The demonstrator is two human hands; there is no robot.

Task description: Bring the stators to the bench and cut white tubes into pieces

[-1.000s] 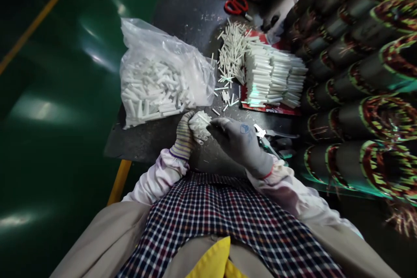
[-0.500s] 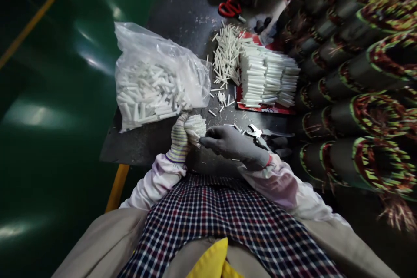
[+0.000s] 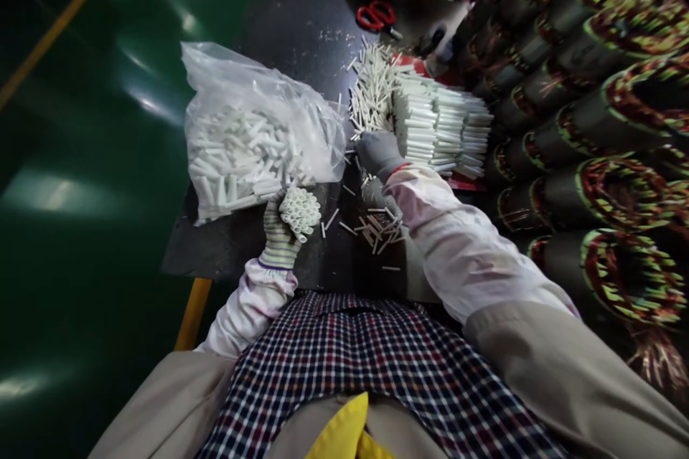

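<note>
My left hand (image 3: 278,228), in a striped glove, is wrapped round a bundle of white tubes (image 3: 300,213) whose open ends face up toward me. Beyond it lies a clear plastic bag (image 3: 258,136) full of loose white tubes. My right hand (image 3: 378,153), in a grey glove, reaches to the near edge of a loose heap of thin white tubes (image 3: 372,90). Its fingers point away from me and are hidden, so their grip does not show. Just right of that hand stand stacked rows of white tubes (image 3: 423,122) on a red sheet.
Several thin tubes (image 3: 377,229) lie scattered on the dark table (image 3: 291,21) near my body. Red-handled scissors (image 3: 377,16) rest at the far side. Rows of motor stators with copper windings (image 3: 629,272) stand along the right. Green floor lies to the left.
My right hand has left the bundle and moved forward to the loose heap. My left hand has shifted slightly left and turned the bundle's ends upward. Scattered tubes near me are now uncovered.
</note>
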